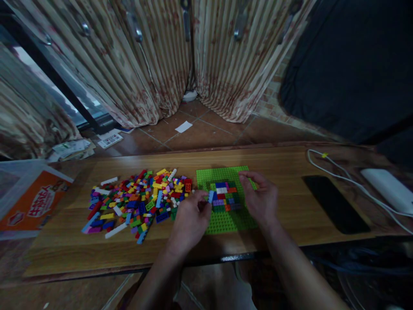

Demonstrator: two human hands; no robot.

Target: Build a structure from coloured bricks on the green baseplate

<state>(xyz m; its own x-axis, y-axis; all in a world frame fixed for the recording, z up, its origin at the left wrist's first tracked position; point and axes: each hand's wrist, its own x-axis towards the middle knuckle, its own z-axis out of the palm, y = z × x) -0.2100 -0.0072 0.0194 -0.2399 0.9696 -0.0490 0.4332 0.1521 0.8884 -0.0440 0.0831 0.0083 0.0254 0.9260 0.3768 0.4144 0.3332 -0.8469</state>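
A green baseplate (226, 174) lies on the wooden table with a patch of coloured bricks (225, 196) built on its middle. My left hand (190, 219) is at the plate's left edge, its fingers pinched on a small light-blue brick (211, 196) beside the built patch. My right hand (261, 198) rests over the plate's right side, fingers curled, fingertips touching near the plate's upper right; whether it holds anything is hidden. A heap of loose coloured bricks (138, 200) lies to the left of the plate.
A black phone (335, 204) lies to the right, with a white cable (348, 183) and a white power bank (387, 189) beyond it. An orange-and-white box (35, 202) sits at the far left. Striped curtains (161, 56) hang behind the table.
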